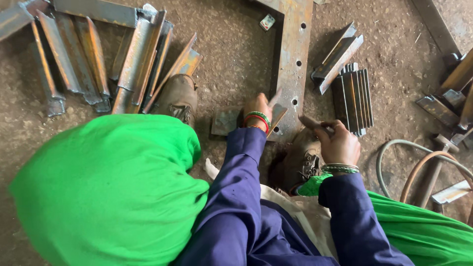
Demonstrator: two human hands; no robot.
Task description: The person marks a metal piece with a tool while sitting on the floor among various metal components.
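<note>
My left hand (257, 107), with red and green bangles at the wrist, grips a small rusty metal piece (277, 117) lying at the near end of a long steel plate with drilled holes (294, 59). The fingers are closed over the piece's top edge. My right hand (341, 144) sits just to the right, closed on a short grey stick-like tool (309, 122). The tool's tip points left toward the small piece and the plate's end. Both arms wear dark blue sleeves. A flat metal square (225, 121) lies on the dirt floor left of my left hand.
A pile of rusty angle-iron lengths (98, 59) fills the upper left. A stack of upright plates (353, 96) and two angle pieces (338, 55) lie right of the long plate. Hoses (419, 162) curl at the right. My boots (180, 96) (300, 160) rest beside the work; green cloth (103, 192) covers the lower left.
</note>
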